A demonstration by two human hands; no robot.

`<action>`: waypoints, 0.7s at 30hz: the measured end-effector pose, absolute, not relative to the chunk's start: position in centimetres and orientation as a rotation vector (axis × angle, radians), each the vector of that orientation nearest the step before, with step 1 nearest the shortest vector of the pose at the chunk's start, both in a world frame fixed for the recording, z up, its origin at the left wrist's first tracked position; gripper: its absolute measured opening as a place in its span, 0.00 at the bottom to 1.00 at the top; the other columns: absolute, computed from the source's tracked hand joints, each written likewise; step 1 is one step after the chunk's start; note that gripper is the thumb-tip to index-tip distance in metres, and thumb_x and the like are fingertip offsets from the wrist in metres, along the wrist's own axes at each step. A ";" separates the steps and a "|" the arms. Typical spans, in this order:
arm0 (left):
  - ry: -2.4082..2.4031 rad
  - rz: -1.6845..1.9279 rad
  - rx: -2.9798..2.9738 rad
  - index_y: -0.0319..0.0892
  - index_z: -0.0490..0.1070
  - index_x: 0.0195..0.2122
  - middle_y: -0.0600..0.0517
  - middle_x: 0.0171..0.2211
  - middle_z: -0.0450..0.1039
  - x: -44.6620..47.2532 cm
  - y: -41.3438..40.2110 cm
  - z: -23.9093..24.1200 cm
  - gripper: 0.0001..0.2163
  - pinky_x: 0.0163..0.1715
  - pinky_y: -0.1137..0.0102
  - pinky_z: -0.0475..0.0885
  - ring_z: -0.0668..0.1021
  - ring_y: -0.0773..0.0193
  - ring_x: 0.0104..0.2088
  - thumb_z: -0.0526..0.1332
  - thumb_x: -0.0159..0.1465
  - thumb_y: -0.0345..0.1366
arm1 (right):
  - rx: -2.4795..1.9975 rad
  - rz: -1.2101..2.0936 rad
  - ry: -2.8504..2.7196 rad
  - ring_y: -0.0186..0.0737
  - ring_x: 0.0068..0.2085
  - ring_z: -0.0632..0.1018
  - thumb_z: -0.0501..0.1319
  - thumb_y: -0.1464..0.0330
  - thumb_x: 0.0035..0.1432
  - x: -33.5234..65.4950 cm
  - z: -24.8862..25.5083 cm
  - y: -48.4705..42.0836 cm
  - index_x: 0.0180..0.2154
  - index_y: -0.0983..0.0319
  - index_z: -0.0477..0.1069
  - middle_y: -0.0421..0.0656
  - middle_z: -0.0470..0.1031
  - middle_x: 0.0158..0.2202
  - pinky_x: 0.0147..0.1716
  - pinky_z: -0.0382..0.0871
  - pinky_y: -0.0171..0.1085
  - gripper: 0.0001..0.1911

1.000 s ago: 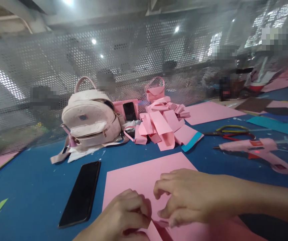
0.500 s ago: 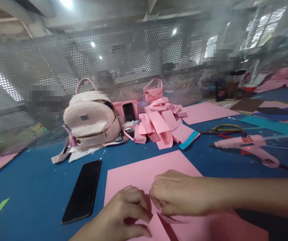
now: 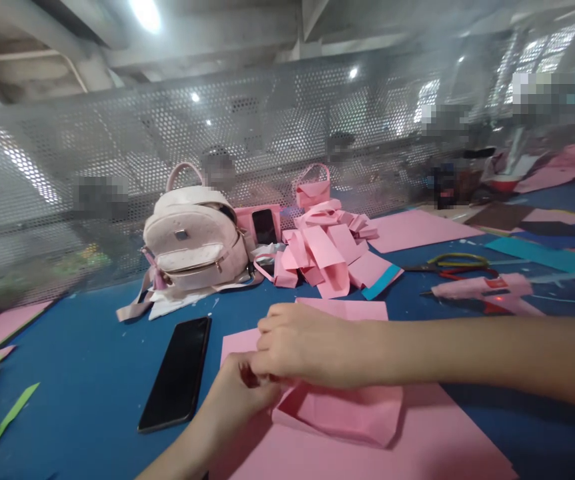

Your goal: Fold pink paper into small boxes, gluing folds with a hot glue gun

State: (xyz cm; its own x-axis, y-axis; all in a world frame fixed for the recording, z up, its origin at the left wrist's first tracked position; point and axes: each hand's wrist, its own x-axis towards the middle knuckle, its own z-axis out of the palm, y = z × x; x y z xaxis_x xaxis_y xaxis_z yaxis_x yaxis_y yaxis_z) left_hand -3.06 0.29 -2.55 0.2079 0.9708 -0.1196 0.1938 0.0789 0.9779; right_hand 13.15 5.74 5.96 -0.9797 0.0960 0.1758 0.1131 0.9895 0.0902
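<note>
A folded pink paper box [image 3: 350,410] with an open top and low walls lies over a larger pink sheet [image 3: 437,440]. My right hand [image 3: 305,343] reaches across from the right, fingers curled and pinching the box's left side. Close against it, my left hand [image 3: 247,383] is closed at the same corner, thumb and fingers meeting at the paper edge. The fingertips and the exact pinched edge are partly hidden. Behind my right hand, a pink paper flap [image 3: 367,309] stands up.
A black phone [image 3: 176,373] lies left of the sheet. Farther back are a cream backpack [image 3: 192,240], a pile of pink paper pieces [image 3: 327,250], scissors [image 3: 460,262] and a pink glue gun [image 3: 505,287]. Green paper strips [image 3: 10,417] lie at far left.
Both hands have moved up and left, lifting and turning the folded pink paper so its open hollow now shows. The view has shifted slightly.
</note>
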 end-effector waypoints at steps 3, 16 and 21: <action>1.228 0.819 1.255 0.39 0.65 0.21 0.58 0.11 0.65 -3.0 0.2 -2.6 0.12 0.10 0.78 0.53 0.61 0.75 0.09 0.68 0.52 0.38 | -0.088 -0.230 -2.816 0.40 0.36 0.65 0.60 0.74 0.62 13.9 5.7 6.1 0.33 0.61 0.74 0.41 0.72 0.33 0.35 0.54 0.39 0.06; 1.198 0.710 1.163 0.40 0.64 0.26 0.50 0.14 0.72 -2.7 0.5 -3.2 0.19 0.09 0.77 0.56 0.66 0.71 0.09 0.66 0.53 0.50 | -0.238 -0.060 -2.943 0.39 0.34 0.66 0.64 0.73 0.60 18.0 3.7 6.3 0.35 0.59 0.78 0.40 0.72 0.31 0.32 0.53 0.39 0.05; 1.498 0.717 1.607 0.41 0.62 0.19 0.56 0.17 0.66 -3.4 1.0 -3.0 0.11 0.22 0.75 0.58 0.69 0.69 0.21 0.63 0.53 0.36 | -0.217 0.169 -2.871 0.38 0.38 0.70 0.61 0.75 0.61 17.5 2.4 7.8 0.35 0.60 0.78 0.41 0.77 0.34 0.38 0.58 0.38 0.07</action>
